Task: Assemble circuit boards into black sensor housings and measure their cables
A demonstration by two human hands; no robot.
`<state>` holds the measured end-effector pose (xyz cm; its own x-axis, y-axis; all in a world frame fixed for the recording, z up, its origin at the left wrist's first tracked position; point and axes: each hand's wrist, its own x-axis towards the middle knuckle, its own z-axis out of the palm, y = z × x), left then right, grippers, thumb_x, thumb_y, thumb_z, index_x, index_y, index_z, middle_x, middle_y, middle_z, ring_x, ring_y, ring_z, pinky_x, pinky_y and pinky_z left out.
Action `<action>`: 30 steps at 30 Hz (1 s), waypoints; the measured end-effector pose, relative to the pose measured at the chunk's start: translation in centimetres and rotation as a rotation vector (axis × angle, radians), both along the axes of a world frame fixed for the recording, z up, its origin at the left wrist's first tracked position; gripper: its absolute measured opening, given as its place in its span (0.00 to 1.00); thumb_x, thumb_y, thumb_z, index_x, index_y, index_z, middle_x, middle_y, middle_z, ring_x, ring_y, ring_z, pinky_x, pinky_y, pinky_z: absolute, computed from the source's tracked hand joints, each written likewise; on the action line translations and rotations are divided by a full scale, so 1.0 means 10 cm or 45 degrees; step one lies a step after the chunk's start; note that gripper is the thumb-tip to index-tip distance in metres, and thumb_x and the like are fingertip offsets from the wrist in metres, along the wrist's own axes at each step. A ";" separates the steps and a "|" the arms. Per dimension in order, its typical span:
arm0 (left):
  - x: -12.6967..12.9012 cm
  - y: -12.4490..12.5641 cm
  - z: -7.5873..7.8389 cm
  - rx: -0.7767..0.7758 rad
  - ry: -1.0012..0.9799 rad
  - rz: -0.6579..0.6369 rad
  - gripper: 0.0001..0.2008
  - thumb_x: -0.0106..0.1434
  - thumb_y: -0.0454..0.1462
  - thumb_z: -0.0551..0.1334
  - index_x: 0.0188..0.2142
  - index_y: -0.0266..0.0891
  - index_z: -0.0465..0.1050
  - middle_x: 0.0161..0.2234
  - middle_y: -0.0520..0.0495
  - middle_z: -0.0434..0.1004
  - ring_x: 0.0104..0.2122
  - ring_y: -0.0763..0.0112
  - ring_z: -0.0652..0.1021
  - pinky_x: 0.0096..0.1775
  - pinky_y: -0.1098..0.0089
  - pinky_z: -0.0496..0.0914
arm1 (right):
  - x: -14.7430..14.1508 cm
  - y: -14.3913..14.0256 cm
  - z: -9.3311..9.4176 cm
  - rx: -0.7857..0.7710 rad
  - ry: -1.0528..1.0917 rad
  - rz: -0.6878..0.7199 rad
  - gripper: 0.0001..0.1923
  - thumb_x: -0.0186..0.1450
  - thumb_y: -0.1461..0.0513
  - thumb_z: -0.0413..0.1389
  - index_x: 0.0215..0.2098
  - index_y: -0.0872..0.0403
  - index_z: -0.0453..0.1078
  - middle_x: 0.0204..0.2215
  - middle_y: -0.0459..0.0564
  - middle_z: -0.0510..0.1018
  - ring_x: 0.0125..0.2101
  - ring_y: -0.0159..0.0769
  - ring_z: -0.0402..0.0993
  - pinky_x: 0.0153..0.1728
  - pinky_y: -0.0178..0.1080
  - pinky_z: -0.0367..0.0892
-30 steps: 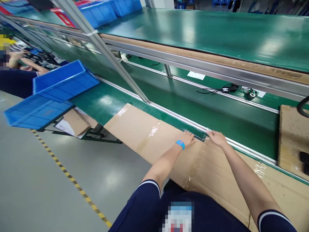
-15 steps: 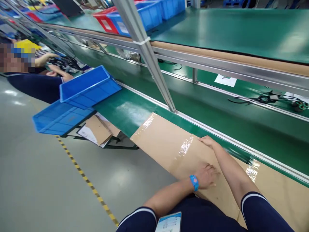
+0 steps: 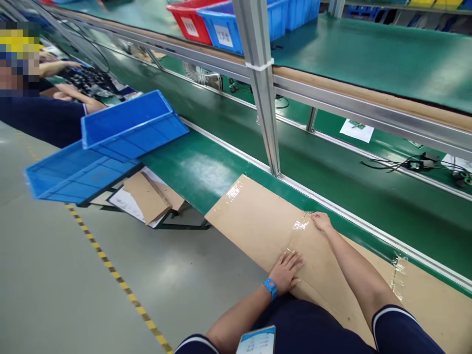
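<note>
Taped cardboard (image 3: 313, 258) flat on green workbench (image 3: 180, 157)

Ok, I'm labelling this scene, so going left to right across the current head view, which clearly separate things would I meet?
Co-worker's sleeve → open deep-blue bin → red bin → metal post → left hand → right hand → white sheet → black cable bundle.

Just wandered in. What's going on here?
A person is handling taped cardboard on a green bench. Their left hand lies spread near its close edge; the right hand is at the far edge, beside some clear tape. A blue bin sits farther along, near a co-worker.
</note>
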<state>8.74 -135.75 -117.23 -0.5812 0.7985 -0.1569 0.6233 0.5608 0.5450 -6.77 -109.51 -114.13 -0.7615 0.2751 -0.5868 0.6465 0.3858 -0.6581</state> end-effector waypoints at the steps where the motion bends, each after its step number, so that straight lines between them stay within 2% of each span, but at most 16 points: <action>1: 0.01 0.00 -0.02 0.001 0.003 0.004 0.33 0.71 0.53 0.55 0.71 0.50 0.50 0.73 0.45 0.48 0.71 0.54 0.51 0.68 0.47 0.47 | 0.01 0.01 -0.02 -0.007 -0.005 -0.010 0.14 0.70 0.54 0.57 0.47 0.55 0.72 0.45 0.51 0.77 0.41 0.35 0.75 0.42 0.42 0.75; 6: 0.00 0.04 0.02 0.021 0.028 0.061 0.33 0.67 0.53 0.60 0.68 0.50 0.57 0.70 0.45 0.57 0.69 0.53 0.58 0.66 0.48 0.52 | -0.03 0.05 -0.15 -0.076 -0.099 -0.035 0.14 0.70 0.54 0.57 0.46 0.55 0.73 0.45 0.51 0.77 0.40 0.34 0.76 0.42 0.41 0.75; 9: -0.21 0.15 0.13 0.030 0.058 0.177 0.29 0.67 0.51 0.60 0.64 0.45 0.63 0.66 0.40 0.63 0.64 0.53 0.65 0.62 0.51 0.60 | -0.08 0.05 -0.22 -0.129 -0.180 -0.046 0.14 0.70 0.54 0.57 0.46 0.57 0.73 0.42 0.50 0.78 0.39 0.34 0.76 0.40 0.41 0.75; 14: -1.00 0.40 0.25 0.045 0.158 0.414 0.25 0.72 0.47 0.54 0.64 0.40 0.62 0.64 0.35 0.62 0.63 0.52 0.64 0.60 0.50 0.62 | -0.17 0.04 -0.25 -0.199 -0.280 -0.080 0.16 0.71 0.52 0.56 0.46 0.58 0.72 0.38 0.49 0.78 0.34 0.32 0.76 0.36 0.39 0.75; 17: -1.54 0.51 0.26 0.048 0.211 0.448 0.24 0.72 0.46 0.55 0.63 0.38 0.63 0.65 0.35 0.62 0.65 0.51 0.61 0.62 0.49 0.58 | -0.20 0.04 -0.23 -0.116 -0.281 -0.111 0.18 0.71 0.51 0.55 0.44 0.58 0.72 0.36 0.48 0.78 0.33 0.31 0.76 0.35 0.39 0.75; 19: -1.86 0.54 0.26 0.030 0.224 0.405 0.23 0.71 0.45 0.57 0.61 0.37 0.65 0.63 0.35 0.65 0.65 0.49 0.61 0.64 0.48 0.55 | -0.20 0.00 -0.22 -0.022 -0.242 -0.133 0.17 0.70 0.50 0.56 0.42 0.58 0.72 0.35 0.48 0.78 0.33 0.31 0.75 0.36 0.39 0.74; 23: -2.31 0.57 0.24 -0.043 0.170 0.190 0.17 0.70 0.45 0.58 0.53 0.40 0.72 0.50 0.40 0.76 0.57 0.54 0.71 0.64 0.50 0.56 | -0.16 -0.21 -0.16 0.164 -0.095 -0.158 0.16 0.70 0.51 0.56 0.38 0.57 0.72 0.34 0.47 0.78 0.33 0.31 0.75 0.38 0.40 0.73; 27: -2.54 0.59 0.22 -0.144 0.038 -0.001 0.13 0.71 0.44 0.59 0.43 0.37 0.75 0.43 0.42 0.77 0.48 0.59 0.76 0.55 0.53 0.67 | -0.18 -0.57 -0.04 0.223 0.124 -0.055 0.16 0.69 0.50 0.57 0.36 0.56 0.72 0.31 0.45 0.77 0.32 0.31 0.74 0.40 0.40 0.72; 30: -2.64 0.62 0.25 -0.190 -0.058 -0.101 0.12 0.71 0.44 0.60 0.40 0.36 0.75 0.40 0.46 0.78 0.43 0.63 0.78 0.49 0.56 0.71 | -0.19 -0.74 0.08 0.293 0.228 0.005 0.17 0.68 0.50 0.57 0.33 0.56 0.72 0.29 0.44 0.76 0.31 0.31 0.72 0.39 0.40 0.70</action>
<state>-17.69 -129.59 -114.71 -0.5067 0.8075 -0.3021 0.6454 0.5876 0.4881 -8.68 -116.90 -113.37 -0.8487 0.3823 -0.3654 0.5261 0.5405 -0.6566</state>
